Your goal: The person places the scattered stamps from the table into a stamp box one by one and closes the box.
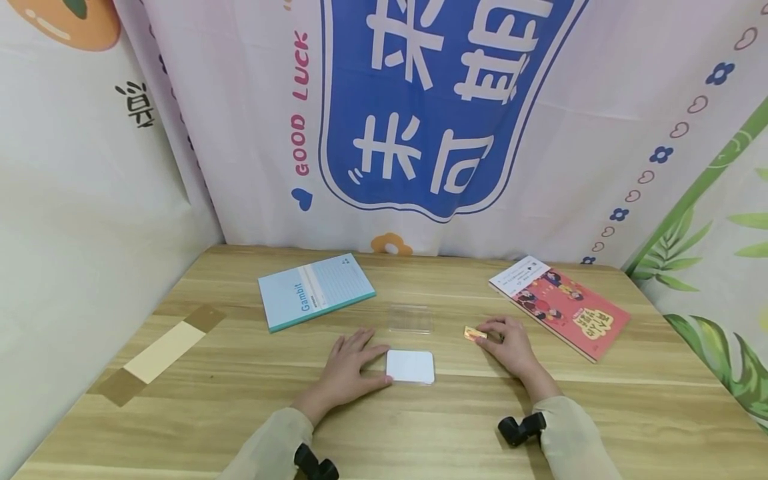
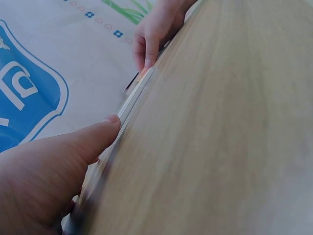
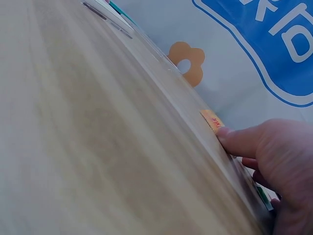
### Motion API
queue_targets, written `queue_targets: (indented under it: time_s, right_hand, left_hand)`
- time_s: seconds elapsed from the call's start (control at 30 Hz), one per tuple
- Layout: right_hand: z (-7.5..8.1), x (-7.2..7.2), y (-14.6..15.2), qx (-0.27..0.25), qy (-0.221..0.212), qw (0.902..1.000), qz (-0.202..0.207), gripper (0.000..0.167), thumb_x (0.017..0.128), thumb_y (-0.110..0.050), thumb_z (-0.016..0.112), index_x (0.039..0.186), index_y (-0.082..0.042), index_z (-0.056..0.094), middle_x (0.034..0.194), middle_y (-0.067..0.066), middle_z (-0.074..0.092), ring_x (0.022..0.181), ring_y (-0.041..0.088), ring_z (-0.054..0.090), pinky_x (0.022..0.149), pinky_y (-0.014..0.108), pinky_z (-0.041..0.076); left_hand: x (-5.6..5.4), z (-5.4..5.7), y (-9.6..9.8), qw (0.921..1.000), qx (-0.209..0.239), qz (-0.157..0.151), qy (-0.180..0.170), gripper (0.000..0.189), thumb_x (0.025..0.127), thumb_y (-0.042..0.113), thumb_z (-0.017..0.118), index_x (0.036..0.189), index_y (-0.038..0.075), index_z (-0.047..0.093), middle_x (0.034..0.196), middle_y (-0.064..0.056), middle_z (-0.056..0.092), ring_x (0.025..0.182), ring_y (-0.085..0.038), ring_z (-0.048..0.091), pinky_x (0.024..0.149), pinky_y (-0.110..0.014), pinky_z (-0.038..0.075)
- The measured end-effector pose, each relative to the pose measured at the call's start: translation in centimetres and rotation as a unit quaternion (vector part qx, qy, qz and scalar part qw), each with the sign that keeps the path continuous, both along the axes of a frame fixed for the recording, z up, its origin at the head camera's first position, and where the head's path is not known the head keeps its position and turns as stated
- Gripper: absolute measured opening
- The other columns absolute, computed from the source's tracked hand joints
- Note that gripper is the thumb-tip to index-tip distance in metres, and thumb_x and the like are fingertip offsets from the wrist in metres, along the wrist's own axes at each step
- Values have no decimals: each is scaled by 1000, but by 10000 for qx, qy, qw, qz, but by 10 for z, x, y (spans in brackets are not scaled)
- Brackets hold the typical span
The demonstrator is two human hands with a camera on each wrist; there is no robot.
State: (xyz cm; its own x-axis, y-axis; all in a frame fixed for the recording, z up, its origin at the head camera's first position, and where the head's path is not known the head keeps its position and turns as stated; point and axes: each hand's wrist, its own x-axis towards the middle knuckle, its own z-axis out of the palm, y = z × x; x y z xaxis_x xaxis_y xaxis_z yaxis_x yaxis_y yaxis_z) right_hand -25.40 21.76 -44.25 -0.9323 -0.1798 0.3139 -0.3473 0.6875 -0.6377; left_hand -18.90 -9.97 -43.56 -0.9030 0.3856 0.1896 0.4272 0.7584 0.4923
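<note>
A white rounded rectangle, like a card or a stack of cards with a clear rim (image 1: 410,367), lies flat on the table. My left hand (image 1: 351,373) rests at its left side, thumb and index finger touching that edge, fingers spread and fairly straight. In the left wrist view the thumb (image 2: 100,137) meets the white edge. To the right, my right hand (image 1: 510,347) pinches a small orange-gold piece with red print and a serrated edge (image 3: 212,120), like a little packet, at the table surface. Beyond the white rectangle lies a clear plastic lid or tray (image 1: 411,319).
A light blue notebook (image 1: 318,291) lies at the back left, and a red and white book (image 1: 561,307) at the back right. A cream strip with brown ends (image 1: 163,353) is on the left of the wooden table (image 1: 420,440). A printed curtain (image 1: 252,133) hangs behind.
</note>
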Motion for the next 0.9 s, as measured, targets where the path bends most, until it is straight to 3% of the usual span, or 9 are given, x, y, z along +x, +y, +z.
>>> queue_targets:
  time_s: [0.43,0.9]
  right_hand:
    - [2,0,0,-583,79,9981,194,17,73,-1,66,89,-3,65,96,13,59,98,30,47,87,44,31]
    - [2,1,-2,-851,-303,9959,-74,20,75,1,63,95,1,63,94,14,59,84,22,50,74,36,39]
  left_hand:
    - [0,1,0,10000,-1,-3,16,58,74,53,57,120,18,53,134,-14,31,125,-30,19,97,-51,5]
    - [1,-2,0,9995,144,-98,259,60,74,56,55,117,15,55,131,-17,34,123,-32,21,96,-52,7]
